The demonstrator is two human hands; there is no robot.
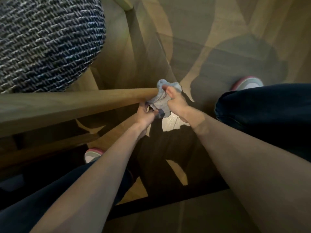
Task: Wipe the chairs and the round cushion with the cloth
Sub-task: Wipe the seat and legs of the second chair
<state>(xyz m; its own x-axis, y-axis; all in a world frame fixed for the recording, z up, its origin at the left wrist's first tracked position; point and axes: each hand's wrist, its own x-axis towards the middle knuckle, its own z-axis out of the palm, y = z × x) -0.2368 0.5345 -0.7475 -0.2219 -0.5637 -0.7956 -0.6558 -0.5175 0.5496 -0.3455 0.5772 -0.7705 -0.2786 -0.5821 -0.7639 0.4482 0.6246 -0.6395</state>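
A light blue cloth (pixel 162 96) is bunched against the end of a wooden chair rail (pixel 87 100) that runs in from the left. My right hand (pixel 176 102) grips the cloth from the right, thumb up over it. My left hand (pixel 145 114) pinches the cloth's lower edge just under the rail. The round cushion (pixel 45 41), a dark blue and white weave, sits on the chair seat at upper left.
A second wooden chair bar (pixel 48 148) runs below the rail at lower left. My dark trouser legs and pink-and-white shoes (pixel 247 83) stand on the wooden floor (pixel 235 22), one each side of the hands. Shadows cover the floor beneath.
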